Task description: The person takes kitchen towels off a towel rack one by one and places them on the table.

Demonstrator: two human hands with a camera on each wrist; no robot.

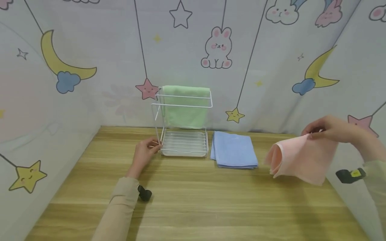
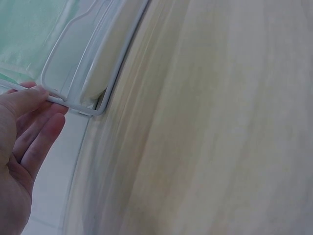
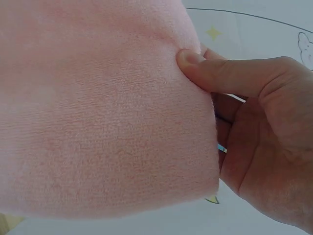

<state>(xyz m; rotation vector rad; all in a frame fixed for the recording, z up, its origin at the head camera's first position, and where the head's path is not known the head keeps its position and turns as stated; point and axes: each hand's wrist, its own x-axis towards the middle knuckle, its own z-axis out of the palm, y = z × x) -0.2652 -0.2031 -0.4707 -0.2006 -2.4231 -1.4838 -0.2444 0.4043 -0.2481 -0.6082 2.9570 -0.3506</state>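
A white wire towel rack point(image 1: 182, 105) stands at the back of the table, with a green towel point(image 1: 187, 115) draped over its rear bar. My left hand point(image 1: 144, 152) pinches the rack's lower left wire between thumb and fingers, as the left wrist view also shows at the wire frame point(image 2: 80, 106). On the right, my right hand point(image 1: 330, 130) pinches the upper edge of a pink towel point(image 1: 304, 159), which hangs folded above the table. In the right wrist view the thumb presses on the pink towel point(image 3: 112, 117); the other fingers are mostly hidden behind it.
A folded blue towel point(image 1: 233, 150) lies on the table just right of the rack. At the rack's base is a clear tray point(image 1: 184, 154). The wooden table point(image 1: 193, 201) meets patterned cloth walls point(image 1: 120, 67) at the back and both sides.
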